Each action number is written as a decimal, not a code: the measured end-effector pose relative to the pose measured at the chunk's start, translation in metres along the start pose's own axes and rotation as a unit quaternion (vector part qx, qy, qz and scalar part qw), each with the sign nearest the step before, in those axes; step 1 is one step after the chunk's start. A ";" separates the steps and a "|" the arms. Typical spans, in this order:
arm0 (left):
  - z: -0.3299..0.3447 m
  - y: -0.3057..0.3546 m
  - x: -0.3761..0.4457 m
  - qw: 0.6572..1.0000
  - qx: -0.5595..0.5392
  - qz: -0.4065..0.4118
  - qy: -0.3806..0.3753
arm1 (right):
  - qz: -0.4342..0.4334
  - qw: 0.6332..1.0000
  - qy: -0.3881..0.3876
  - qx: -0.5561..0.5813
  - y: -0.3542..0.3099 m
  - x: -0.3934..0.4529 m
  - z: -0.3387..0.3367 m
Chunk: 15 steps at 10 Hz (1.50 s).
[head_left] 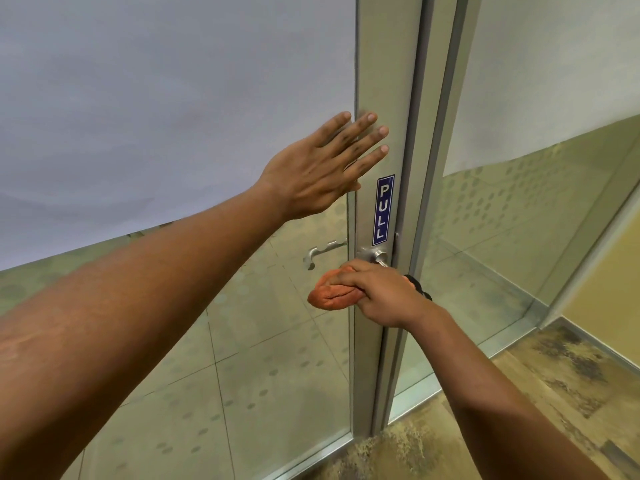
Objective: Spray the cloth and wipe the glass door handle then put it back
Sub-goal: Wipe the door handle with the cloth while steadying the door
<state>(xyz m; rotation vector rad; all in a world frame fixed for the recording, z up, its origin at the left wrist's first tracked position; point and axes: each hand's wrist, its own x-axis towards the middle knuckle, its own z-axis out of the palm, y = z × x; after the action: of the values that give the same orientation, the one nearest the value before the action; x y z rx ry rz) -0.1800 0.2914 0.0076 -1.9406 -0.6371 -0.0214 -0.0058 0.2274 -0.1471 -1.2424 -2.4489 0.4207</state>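
Orange cloth (330, 294) is bunched in the right hand (384, 296), whose fingers curl round it and press it against the metal door handle (375, 255). Above, the left hand (318, 168) lies flat, fingers straight, on the door frame (384, 81) beside a blue PULL sticker (383, 210).

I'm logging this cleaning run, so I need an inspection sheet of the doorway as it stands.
Surface: metal door frame between frosted glass panels.
Job's things: orange cloth bunched on the door handle; spray bottle not seen.
Clutter: nothing seen.
Hands: left hand flat on the frame, fingers straight; right hand holds the cloth in a curled grip.
Cables: nothing seen.
Surroundings: blue PULL sign; mottled floor.
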 end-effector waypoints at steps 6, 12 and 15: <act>-0.002 0.000 0.000 1.000 0.001 -0.003 -0.006 | -0.133 0.986 0.024 -0.096 -0.024 -0.002 0.034; -0.002 0.001 0.001 1.000 0.010 0.001 -0.010 | 0.088 0.986 0.057 0.130 0.062 -0.026 -0.046; -0.003 0.000 0.001 1.000 -0.003 0.000 -0.010 | 0.163 0.977 -0.016 0.135 0.052 -0.006 -0.042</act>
<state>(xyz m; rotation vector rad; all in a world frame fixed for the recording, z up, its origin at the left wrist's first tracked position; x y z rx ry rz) -0.1784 0.2892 0.0093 -1.9493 -0.6508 -0.0052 0.0532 0.2564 -0.1323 -1.5229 -2.1216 0.8364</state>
